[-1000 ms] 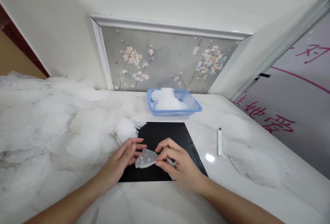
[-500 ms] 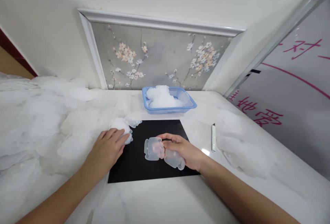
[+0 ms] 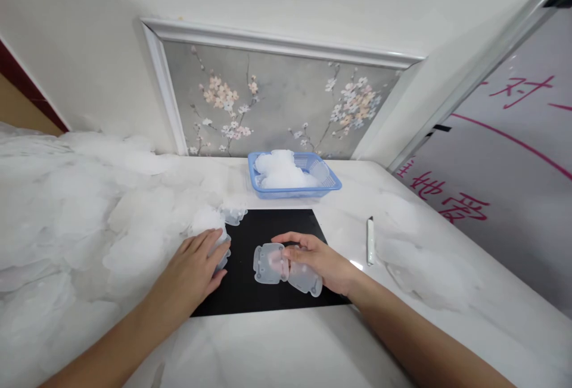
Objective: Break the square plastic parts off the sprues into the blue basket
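My right hand (image 3: pixel 324 263) pinches translucent frosted plastic pieces (image 3: pixel 270 264) with wavy outlines, held over the black mat (image 3: pixel 241 295). A second overlapping piece (image 3: pixel 305 279) tilts down to the right under my fingers. At the mat's left edge, my left hand (image 3: pixel 190 269) lies on a small heap of similar pieces (image 3: pixel 222 254). Its fingers stretch out and the thumb stands apart, holding nothing I can see. Another loose piece (image 3: pixel 235 214) lies at the mat's upper left corner.
A blue plastic basket (image 3: pixel 297 193) holding white translucent pieces stands behind the mat. Large piles of such pieces (image 3: pixel 75 203) cover the table's left side. A pale-handled cutter (image 3: pixel 370 242) lies to the right. A whiteboard (image 3: pixel 500 155) with pink writing borders the table's right.
My left hand has shifted slightly down over the heap, and its thumb has spread further out. My right hand keeps its grip on the plastic pieces. The camera view has shifted slightly.
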Demonstrator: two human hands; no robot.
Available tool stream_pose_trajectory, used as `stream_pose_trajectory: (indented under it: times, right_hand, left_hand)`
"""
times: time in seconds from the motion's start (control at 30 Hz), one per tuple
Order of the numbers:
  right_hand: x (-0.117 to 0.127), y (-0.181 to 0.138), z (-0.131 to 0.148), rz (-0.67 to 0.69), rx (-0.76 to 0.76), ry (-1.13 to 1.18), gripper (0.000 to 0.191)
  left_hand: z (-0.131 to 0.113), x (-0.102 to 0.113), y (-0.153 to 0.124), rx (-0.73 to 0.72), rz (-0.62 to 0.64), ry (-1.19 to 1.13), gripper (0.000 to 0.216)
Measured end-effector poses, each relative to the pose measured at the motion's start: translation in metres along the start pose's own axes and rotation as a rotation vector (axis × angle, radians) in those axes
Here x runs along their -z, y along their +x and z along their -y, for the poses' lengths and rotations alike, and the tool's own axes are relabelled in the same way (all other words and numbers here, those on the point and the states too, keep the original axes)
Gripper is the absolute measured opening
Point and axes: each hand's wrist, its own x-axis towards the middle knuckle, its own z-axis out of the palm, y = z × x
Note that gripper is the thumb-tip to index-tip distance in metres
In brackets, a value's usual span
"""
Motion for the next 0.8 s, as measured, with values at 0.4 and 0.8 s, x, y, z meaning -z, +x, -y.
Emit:
stream_pose_trajectory:
  times: [0.4, 0.8]
  right_hand:
    - [-0.003, -0.002, 0.0, 0.022, 0.046, -0.013, 0.044]
    - [-0.005, 0.002, -0.003, -0.06, 0.197, -0.101, 0.03]
  left_hand:
    - [0.011, 0.0, -0.005, 0.073, 0.062, -0.196, 0.016]
    - [-0.023, 0.019, 0.004, 0.11, -0.053, -0.49, 0.018]
